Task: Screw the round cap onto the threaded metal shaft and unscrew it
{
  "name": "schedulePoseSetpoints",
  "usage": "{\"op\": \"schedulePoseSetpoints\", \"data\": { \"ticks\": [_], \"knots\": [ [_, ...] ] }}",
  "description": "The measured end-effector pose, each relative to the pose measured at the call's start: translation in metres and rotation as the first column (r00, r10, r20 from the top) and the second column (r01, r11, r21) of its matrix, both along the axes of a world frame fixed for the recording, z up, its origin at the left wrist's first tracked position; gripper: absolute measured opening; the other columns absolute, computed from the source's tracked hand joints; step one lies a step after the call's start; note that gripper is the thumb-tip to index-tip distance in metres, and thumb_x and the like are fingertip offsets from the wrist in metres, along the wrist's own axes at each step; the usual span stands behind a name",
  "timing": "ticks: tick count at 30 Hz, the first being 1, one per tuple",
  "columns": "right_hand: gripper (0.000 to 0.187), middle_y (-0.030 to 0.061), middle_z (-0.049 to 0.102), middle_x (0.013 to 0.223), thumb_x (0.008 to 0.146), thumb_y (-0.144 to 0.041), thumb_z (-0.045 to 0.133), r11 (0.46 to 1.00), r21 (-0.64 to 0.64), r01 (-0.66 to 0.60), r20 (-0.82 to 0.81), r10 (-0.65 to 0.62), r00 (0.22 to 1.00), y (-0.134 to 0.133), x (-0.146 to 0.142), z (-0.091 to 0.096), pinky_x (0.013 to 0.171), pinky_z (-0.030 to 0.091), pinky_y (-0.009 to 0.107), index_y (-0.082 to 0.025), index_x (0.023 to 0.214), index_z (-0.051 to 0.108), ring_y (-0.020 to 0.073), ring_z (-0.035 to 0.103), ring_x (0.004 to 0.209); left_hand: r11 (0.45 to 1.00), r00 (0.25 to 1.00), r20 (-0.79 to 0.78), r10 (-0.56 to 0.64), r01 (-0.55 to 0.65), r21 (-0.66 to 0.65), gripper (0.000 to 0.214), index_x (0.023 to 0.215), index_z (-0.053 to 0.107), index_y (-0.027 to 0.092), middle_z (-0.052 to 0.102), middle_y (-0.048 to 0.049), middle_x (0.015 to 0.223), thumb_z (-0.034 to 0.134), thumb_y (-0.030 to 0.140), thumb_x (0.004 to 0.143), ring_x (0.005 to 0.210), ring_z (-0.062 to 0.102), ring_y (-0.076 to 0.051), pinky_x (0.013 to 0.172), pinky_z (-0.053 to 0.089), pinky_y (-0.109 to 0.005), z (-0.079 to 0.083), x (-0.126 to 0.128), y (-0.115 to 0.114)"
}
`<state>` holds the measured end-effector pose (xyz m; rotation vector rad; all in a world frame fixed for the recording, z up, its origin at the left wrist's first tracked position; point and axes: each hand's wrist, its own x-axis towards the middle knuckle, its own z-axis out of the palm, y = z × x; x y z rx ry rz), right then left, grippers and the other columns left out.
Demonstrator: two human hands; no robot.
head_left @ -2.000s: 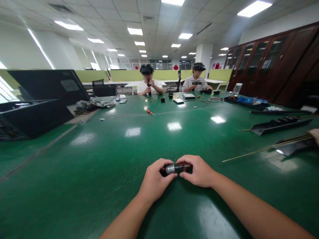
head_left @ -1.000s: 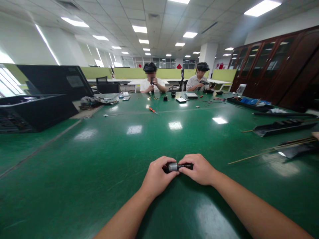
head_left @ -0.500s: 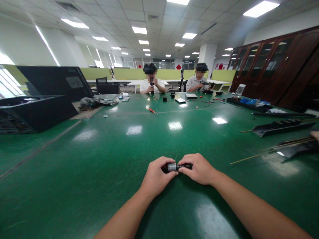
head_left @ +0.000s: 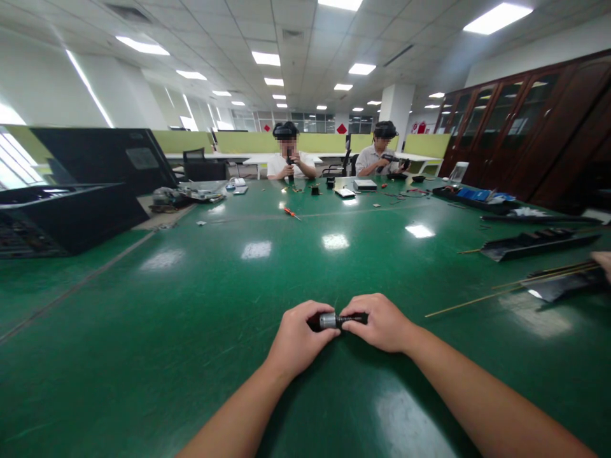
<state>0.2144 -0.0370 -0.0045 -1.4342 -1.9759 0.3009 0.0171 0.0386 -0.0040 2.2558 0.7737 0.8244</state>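
Note:
Just above the green table (head_left: 305, 267), a short silver cylinder (head_left: 328, 320) with dark ends lies level between my hands; it looks like a small motor. My left hand (head_left: 300, 337) is closed around its left side, thumb below and fingers above. From its right side runs a thin dark ridged shaft (head_left: 351, 319). My right hand (head_left: 382, 323) pinches that shaft between thumb and fingers near the cylinder. The palms hide part of both ends.
An orange-handled screwdriver (head_left: 289, 212) lies farther up the table. A black computer case (head_left: 71, 219) stands at the left. Long thin rods (head_left: 477, 304) and black trays (head_left: 539, 243) lie at the right, by another person's hand (head_left: 602, 262). Two people sit across, holding tools.
My hands and the silver cylinder stay almost where they were. At the right edge, the thin rods by the other person's hand have shifted slightly left.

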Motion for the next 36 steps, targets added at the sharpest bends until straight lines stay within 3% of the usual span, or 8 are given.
{"op": "schedulePoseSetpoints", "data": {
  "ticks": [36],
  "knots": [
    [0.014, 0.0022, 0.073, 0.086, 0.085, -0.024, 0.064, 0.999, -0.03, 0.042, -0.038, -0.043, 0.998, -0.0014, -0.0007, -0.002, 0.073, 0.045, 0.027, -0.021, 0.094, 0.074, 0.0171, 0.066, 0.08, 0.999, 0.999, 0.02, 0.038, -0.038, -0.031, 0.028, 0.093, 0.073, 0.025, 0.071, 0.0021, 0.088, 0.081, 0.017, 0.068, 0.083, 0.065, -0.017, 0.076, 0.047, -0.027, -0.0026, 0.0002, 0.0022]
  ]
}}
